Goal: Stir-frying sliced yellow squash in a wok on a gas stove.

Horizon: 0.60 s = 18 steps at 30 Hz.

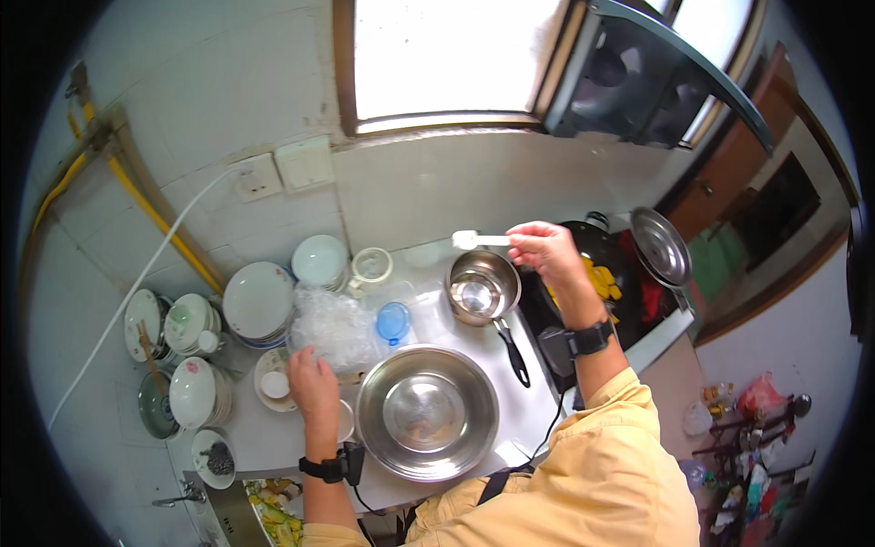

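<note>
My right hand pinches the handle of a small white spoon. Something white sits in the bowl of the spoon, above the far rim of a steel saucepan with a black handle. My left hand hovers or rests beside a small plate that carries a small white round cup or lid. Its fingertips are partly hidden, so I cannot tell whether it touches anything. Directly before me is a wide steel basin. To the right, a black wok contains yellow pieces of food.
Stacked plates and bowls line the left wall. Clear plastic bags, a blue lid and a white-rimmed jar stand mid-counter. A pot lid leans beyond the wok. Overhead hangs a range hood.
</note>
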Each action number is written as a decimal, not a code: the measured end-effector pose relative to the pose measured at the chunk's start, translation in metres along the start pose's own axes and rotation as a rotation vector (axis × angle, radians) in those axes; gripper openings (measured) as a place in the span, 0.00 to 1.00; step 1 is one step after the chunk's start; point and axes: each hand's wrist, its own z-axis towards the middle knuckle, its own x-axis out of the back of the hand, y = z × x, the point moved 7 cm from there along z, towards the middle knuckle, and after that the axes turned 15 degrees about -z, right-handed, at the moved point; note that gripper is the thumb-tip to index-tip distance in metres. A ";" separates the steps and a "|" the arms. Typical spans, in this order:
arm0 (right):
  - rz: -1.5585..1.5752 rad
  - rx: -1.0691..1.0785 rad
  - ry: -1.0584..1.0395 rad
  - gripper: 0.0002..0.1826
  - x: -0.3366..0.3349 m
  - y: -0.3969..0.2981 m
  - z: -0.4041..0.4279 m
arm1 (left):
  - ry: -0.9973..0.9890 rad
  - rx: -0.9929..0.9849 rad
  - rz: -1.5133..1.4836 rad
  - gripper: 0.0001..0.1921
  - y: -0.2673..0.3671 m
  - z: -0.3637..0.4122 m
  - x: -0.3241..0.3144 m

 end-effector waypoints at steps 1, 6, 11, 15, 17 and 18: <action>-0.019 0.022 0.077 0.07 0.023 -0.007 -0.009 | -0.017 -0.002 -0.009 0.13 -0.003 0.000 0.000; -0.163 0.008 0.515 0.06 0.155 0.004 -0.045 | -0.018 0.021 -0.009 0.13 -0.004 0.002 -0.001; -1.170 0.095 1.057 0.05 0.234 0.013 -0.056 | -0.053 -0.011 -0.032 0.13 0.008 0.005 -0.013; -0.548 0.109 0.771 0.05 0.179 -0.019 -0.042 | -0.049 0.012 -0.024 0.13 0.003 0.000 -0.010; -0.393 0.148 0.549 0.05 0.135 -0.034 -0.028 | -0.056 0.039 -0.031 0.13 0.001 0.001 -0.007; -0.335 0.160 0.435 0.06 0.110 -0.040 -0.020 | -0.062 0.064 -0.039 0.13 -0.002 0.001 -0.006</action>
